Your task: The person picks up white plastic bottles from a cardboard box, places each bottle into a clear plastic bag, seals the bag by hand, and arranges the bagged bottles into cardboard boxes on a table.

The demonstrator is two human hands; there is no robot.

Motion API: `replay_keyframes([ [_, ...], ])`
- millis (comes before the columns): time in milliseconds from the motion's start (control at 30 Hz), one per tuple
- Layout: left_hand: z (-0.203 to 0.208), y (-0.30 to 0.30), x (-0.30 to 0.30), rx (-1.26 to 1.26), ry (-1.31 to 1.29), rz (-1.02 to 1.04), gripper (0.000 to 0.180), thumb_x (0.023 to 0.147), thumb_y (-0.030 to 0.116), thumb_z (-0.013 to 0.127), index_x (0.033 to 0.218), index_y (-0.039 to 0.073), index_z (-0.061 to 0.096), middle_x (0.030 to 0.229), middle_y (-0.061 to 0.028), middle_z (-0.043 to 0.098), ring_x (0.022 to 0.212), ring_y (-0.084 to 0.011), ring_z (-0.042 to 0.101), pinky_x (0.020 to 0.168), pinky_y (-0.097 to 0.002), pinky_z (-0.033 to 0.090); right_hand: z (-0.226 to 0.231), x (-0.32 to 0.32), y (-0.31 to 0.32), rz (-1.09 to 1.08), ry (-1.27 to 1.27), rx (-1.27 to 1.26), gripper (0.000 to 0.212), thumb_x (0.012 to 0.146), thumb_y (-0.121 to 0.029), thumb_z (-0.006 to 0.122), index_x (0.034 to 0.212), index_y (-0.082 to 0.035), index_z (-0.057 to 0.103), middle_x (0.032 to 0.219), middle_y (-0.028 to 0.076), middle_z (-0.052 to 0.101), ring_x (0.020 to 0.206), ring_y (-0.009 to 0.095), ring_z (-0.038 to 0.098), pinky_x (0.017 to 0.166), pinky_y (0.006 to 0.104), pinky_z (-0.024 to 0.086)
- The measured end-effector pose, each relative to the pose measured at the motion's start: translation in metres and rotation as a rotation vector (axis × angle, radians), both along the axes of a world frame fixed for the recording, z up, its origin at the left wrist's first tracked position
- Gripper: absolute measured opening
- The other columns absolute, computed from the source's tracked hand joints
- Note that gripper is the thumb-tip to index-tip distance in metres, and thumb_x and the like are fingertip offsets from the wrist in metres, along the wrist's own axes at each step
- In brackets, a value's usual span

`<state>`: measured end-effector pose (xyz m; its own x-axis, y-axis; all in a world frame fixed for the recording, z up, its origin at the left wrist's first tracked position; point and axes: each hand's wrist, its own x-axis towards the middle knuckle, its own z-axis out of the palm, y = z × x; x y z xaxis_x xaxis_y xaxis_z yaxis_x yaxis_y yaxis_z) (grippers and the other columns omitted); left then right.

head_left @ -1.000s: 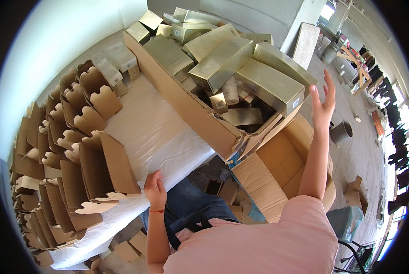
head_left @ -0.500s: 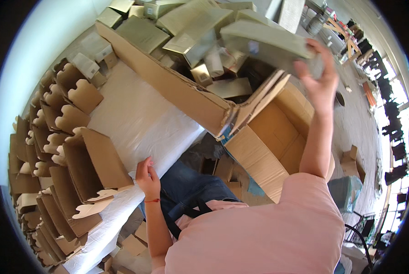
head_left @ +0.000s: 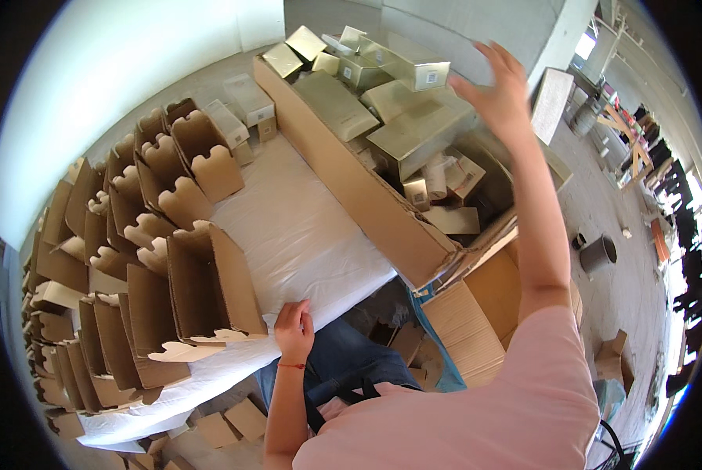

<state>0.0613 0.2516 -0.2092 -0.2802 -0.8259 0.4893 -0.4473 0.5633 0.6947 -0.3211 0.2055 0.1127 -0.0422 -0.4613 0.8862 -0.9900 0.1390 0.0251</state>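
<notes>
My right hand (head_left: 501, 88) is raised with its fingers spread and holds nothing. It hovers over the far end of a long brown carton (head_left: 366, 200) heaped with olive-gold boxes. A long olive-gold box (head_left: 409, 69) sits tilted at the top of the heap, just left of that hand. My left hand (head_left: 294, 329) rests with curled fingers on the near edge of the table's white plastic sheet (head_left: 304, 235), beside an open brown cardboard box (head_left: 210, 290).
Rows of open brown cardboard boxes (head_left: 124, 235) fill the table's left side. More flattened cartons (head_left: 476, 313) lie under the long carton to my right. A dark bucket (head_left: 599, 253) stands on the grey floor. Small cardboard pieces (head_left: 233, 419) lie by my legs.
My right hand carried a long olive-gold box up over the carton and let it go; it is now empty and spread. My left hand stayed at the table edge.
</notes>
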Motion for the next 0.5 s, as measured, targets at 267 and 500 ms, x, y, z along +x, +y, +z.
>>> replay_keyframes([
  [267, -0.002, 0.001, -0.002, -0.093, 0.012, -0.007, 0.023, 0.074, -0.005, 0.051, 0.091, 0.006, 0.062, 0.078, -0.0085, 0.058, 0.064, -0.0233, 0.056, 0.054, -0.0320, 0.045, -0.032, -0.051, 0.156, -0.265, -0.318, 0.432, 0.062, 0.075, -0.032, 0.072, 0.128, -0.010, 0.051, 0.118, 0.017, 0.056, 0.106, 0.027, 0.053, 0.090, 0.0365, 0.042],
  [500, -0.006, 0.002, 0.002, -0.015, 0.013, -0.010, 0.022, 0.072, -0.003, 0.054, 0.090, 0.006, 0.062, 0.082, -0.0094, 0.060, 0.071, -0.0268, 0.058, 0.062, -0.0352, 0.048, 0.005, -0.031, 0.172, -0.077, -0.583, 0.108, 0.040, 0.082, -0.021, 0.062, 0.121, -0.010, 0.060, 0.062, -0.002, 0.052, 0.047, 0.004, 0.035, 0.045, 0.0199, 0.030],
])
